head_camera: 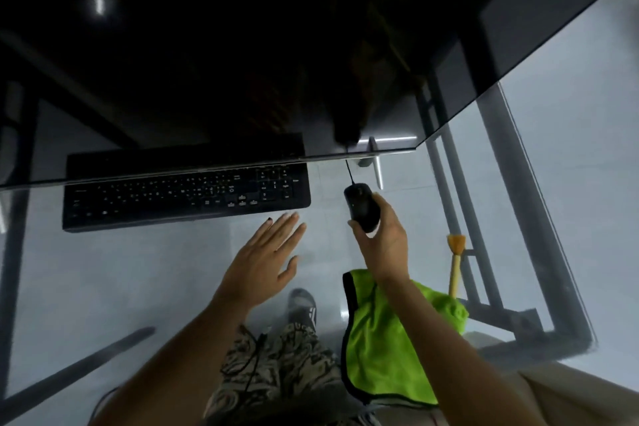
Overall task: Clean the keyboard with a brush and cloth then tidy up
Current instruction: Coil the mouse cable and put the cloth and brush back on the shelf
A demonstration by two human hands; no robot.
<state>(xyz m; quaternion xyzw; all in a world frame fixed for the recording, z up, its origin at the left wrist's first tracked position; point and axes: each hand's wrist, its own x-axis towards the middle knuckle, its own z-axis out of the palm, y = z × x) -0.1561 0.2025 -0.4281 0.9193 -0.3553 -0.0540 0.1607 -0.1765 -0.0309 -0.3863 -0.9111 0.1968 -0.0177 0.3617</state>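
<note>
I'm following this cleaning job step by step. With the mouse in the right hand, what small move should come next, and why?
Probably set the mouse down clear of the keyboard. The right hand grips it, so it cannot take the brush or green cloth lying nearby; the left hand hovers open and empty.

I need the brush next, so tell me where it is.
In the head view, the brush lies on the glass desk's right side, just beyond the green cloth, right of the right hand.
</note>
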